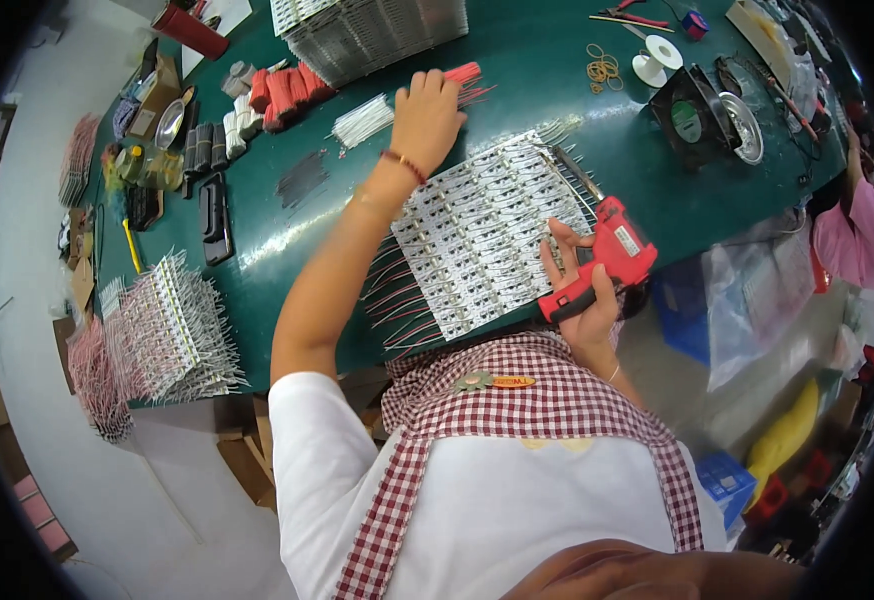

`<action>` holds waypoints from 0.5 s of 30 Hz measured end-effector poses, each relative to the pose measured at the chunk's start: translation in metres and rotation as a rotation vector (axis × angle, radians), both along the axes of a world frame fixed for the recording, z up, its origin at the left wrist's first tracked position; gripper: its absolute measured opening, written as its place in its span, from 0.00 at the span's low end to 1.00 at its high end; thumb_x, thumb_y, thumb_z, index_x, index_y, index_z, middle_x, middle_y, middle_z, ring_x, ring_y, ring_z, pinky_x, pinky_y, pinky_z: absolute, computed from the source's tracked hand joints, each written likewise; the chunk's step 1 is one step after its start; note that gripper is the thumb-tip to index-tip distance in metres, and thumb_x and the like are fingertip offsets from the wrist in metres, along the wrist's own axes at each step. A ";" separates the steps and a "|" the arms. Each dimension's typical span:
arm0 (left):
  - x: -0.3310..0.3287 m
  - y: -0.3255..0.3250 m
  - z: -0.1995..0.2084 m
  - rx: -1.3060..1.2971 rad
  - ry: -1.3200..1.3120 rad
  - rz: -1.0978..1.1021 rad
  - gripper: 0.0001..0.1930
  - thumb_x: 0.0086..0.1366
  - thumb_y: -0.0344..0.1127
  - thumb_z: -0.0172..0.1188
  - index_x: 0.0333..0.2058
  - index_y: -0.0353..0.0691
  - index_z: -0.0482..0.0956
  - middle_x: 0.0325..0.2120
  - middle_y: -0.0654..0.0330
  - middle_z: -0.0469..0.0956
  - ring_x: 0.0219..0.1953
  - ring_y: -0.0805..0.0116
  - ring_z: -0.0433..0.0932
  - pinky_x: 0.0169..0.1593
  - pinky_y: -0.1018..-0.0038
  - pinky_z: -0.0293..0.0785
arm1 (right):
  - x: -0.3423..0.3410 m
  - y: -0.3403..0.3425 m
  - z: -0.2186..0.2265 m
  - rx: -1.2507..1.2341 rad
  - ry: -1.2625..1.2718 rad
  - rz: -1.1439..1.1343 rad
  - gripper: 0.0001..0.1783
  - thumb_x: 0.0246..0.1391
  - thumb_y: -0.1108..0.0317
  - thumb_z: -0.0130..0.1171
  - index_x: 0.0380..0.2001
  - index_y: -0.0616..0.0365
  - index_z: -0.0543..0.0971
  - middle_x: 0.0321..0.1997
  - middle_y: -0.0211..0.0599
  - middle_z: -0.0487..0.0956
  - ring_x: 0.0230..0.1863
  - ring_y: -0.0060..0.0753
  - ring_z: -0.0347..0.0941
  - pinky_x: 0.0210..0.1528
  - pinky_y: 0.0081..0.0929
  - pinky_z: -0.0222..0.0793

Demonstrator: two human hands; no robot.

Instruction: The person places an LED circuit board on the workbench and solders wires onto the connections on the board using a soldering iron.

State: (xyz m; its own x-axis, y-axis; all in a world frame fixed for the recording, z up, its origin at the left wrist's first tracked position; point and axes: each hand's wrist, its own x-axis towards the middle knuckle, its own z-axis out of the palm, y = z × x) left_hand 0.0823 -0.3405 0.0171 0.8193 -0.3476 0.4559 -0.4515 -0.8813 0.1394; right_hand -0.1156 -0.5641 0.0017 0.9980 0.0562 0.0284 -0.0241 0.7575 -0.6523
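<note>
My right hand (589, 300) grips a red soldering gun (619, 245), whose thin metal tip (579, 172) points toward the far right side of a panel of small white circuit boards (492, 235). Rows of short wires cover that panel, and red and dark wires (392, 300) stick out from its left edge. Beyond it, my left hand (431, 118) reaches over a bundle of red wires (465, 76), its bent fingers slightly apart. The fingertips are partly hidden. White wires (363, 120) lie just left of this hand, and dark wires (302, 180) lie farther left.
A tall stack of boards (377, 40) stands at the back. More wired panels (172, 335) are piled at the left edge. Red wire bundles (292, 92), a white spool (657, 60), a small black fan (692, 118) and a metal dish (742, 128) sit on the green table (257, 290).
</note>
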 end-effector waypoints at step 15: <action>0.042 -0.021 -0.040 0.091 0.035 0.102 0.08 0.56 0.32 0.60 0.34 0.40 0.76 0.32 0.56 0.73 0.39 0.56 0.70 0.41 0.62 0.67 | 0.002 -0.011 0.007 0.033 0.078 0.022 0.21 0.59 0.54 0.49 0.50 0.53 0.65 0.61 0.49 0.64 0.69 0.44 0.50 0.70 0.50 0.40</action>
